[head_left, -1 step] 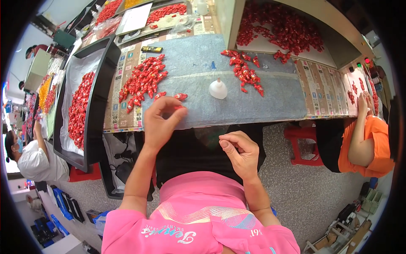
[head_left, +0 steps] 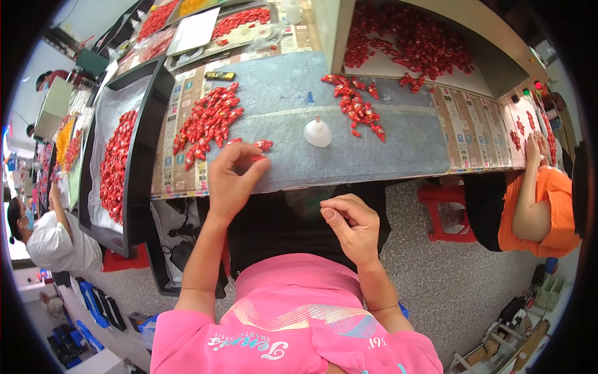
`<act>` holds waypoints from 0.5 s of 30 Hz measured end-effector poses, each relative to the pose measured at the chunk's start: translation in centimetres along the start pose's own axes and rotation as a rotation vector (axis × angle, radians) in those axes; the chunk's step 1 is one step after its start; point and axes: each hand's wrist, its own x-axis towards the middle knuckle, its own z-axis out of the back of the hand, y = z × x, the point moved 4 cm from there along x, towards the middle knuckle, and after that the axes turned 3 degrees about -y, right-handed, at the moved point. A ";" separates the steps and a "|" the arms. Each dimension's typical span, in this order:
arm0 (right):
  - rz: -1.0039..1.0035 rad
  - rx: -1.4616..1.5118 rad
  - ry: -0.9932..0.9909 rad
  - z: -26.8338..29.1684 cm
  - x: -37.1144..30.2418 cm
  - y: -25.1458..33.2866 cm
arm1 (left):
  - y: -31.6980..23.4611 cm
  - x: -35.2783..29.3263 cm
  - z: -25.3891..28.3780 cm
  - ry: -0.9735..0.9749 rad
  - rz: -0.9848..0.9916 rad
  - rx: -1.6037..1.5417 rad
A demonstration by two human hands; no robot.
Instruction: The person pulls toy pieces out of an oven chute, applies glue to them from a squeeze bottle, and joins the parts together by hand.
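Observation:
My left hand (head_left: 232, 187) is raised over the front edge of the table. Its thumb and index finger pinch a small red figure (head_left: 257, 158), mostly covered by the fingers. My right hand (head_left: 354, 225) hovers just off the table edge, above my lap. Thumb and curled fingers are pressed together there, and whatever they hold is hidden. Beyond my left hand lies a heap of small glossy red figures (head_left: 208, 121), with a few loose ones near my fingertips. A smaller group of red figures (head_left: 360, 109) lies to the right. Between them stands a white squeeze bottle (head_left: 317, 134) with a thin tip.
A blue-grey mat (head_left: 280, 93) covers the work area. On the left is a black tray (head_left: 149, 118) lined with plastic, full of red pieces. An open-fronted box (head_left: 339, 37) at the back right holds many more. Co-workers sit at both sides; a red stool (head_left: 439, 215) stands right.

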 end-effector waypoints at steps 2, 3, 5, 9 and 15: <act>0.001 -0.017 -0.007 0.3 0.0 -0.3 | 0.2 0.6 0.1 -0.009 0.023 0.013; 0.025 -0.032 -0.003 0.3 0.1 -0.4 | -0.6 1.0 0.3 -0.044 -0.130 0.205; 0.069 -0.072 -0.008 0.6 0.6 -0.2 | -2.0 1.2 0.0 -0.152 -0.321 0.428; 0.144 -0.159 -0.122 2.4 1.9 0.1 | -3.2 1.3 -1.4 -0.034 -0.486 0.467; 0.219 -0.391 -0.301 5.1 4.5 -0.1 | -1.2 3.2 -0.2 -0.015 -0.491 0.525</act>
